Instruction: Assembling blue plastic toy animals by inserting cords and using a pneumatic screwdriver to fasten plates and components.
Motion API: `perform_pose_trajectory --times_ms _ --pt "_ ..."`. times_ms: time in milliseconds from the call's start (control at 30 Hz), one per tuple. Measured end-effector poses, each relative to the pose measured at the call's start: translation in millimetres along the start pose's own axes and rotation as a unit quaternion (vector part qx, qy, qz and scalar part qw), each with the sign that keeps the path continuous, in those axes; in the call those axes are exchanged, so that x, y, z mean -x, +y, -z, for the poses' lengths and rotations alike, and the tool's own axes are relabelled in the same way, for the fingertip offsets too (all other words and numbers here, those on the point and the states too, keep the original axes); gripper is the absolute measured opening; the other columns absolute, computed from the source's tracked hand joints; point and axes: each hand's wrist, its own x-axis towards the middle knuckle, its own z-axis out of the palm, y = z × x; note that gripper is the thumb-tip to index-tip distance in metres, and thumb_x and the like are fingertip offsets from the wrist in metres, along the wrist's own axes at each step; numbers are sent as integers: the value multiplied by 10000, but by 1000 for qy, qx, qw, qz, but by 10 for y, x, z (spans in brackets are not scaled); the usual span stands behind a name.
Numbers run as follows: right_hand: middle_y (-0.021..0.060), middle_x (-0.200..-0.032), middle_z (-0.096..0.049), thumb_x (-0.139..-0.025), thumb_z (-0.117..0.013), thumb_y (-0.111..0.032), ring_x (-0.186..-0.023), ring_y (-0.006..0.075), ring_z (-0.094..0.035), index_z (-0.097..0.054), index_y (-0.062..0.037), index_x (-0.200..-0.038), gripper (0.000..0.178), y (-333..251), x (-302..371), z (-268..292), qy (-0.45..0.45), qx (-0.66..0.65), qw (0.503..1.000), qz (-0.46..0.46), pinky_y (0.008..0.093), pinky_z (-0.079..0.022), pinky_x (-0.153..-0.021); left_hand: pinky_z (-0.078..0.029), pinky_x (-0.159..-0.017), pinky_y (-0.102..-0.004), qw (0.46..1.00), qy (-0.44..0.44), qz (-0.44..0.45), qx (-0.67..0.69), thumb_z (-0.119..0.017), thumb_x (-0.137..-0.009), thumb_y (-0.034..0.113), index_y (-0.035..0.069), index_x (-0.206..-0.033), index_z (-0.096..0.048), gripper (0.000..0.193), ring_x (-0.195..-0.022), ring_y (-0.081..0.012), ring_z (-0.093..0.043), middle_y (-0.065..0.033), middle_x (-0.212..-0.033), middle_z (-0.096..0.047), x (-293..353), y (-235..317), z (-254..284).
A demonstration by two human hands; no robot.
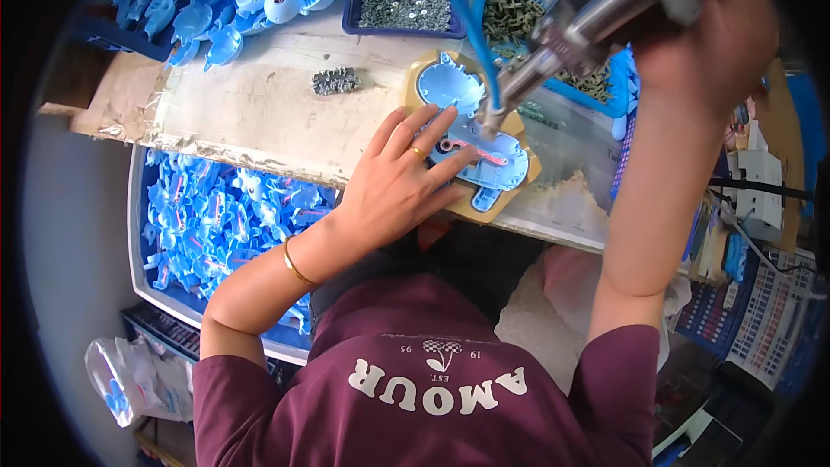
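Observation:
A light-blue plastic shell half (445, 85), with a pink strip inside it, lies hollow side up in a tan shaped fixture (534, 163) at the table's front edge. My left hand (396, 175) rests over the shell's left side, fingers stretched and apart, fingertips on the shell and fixture. My right hand (713, 43) is wrapped round a power screwdriver (601, 17) with a silver barrel. The tool slants down to the left, and its tip is over the middle of the shell near my left fingertips. Whether the tip touches a screw is too small to tell.
Left of the fixture sits a pile of small screws (335, 80). Behind stand a dark-blue tray (348, 4) of small metal parts and a blue basket (619, 78) of brownish pieces. Blue shells (225, 43) are heaped back left. A large bin (138, 238) of blue parts stands below left.

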Motion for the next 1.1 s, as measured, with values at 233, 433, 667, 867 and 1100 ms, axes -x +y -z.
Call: perform_pose_trajectory --times_ms 233,433,667,867,1100 --pt "92 -692 -581 -777 -590 -112 -509 141 -517 -390 65 -1279 568 2 160 -142 76 103 975 -184 258 -453 -498 -343 -1122 -500 1000 3 0 2 -741 -818 332 197 -1269 -626 485 -1312 -323 -454 -134 -1335 -550 2 7 -24" --pt "70 -732 -611 -793 -651 -49 -535 124 -543 -440 29 -1232 493 -5 460 -213 113 66 981 -144 262 -444 -501 -344 -1122 -510 1000 -2 -6 -12 -733 -828 348 187 -1236 -649 446 -1283 -348 -473 -130 -1269 -581 15 19 -16" --pt "44 -742 -602 -879 -690 -145 -600 109 -573 -530 22 -1156 360 127 64 244 -27 -261 962 -77 248 -464 -552 -346 -1127 -530 1000 16 -22 15 -728 -847 283 145 -1154 -665 343 -1279 -363 -491 -99 -1262 -606 -33 23 -47" --pt "36 -861 -636 -918 -680 -544 -755 85 -629 -610 -40 -1159 563 -347 -534 815 -97 148 984 -31 247 -513 -684 -385 -1099 -522 997 26 -62 33 -732 -823 109 78 -981 -649 182 -1272 -340 -522 -88 -1211 -637 -104 10 217" --pt "42 -883 -707 -936 -686 -290 -743 137 -660 -680 -10 -1114 331 -53 -101 3005 -40 501 856 -117 294 -518 -690 -478 -869 -432 945 -198 39 257 -754 -742 89 48 -838 -669 134 -880 -354 -634 -120 -926 -683 186 -297 1575"
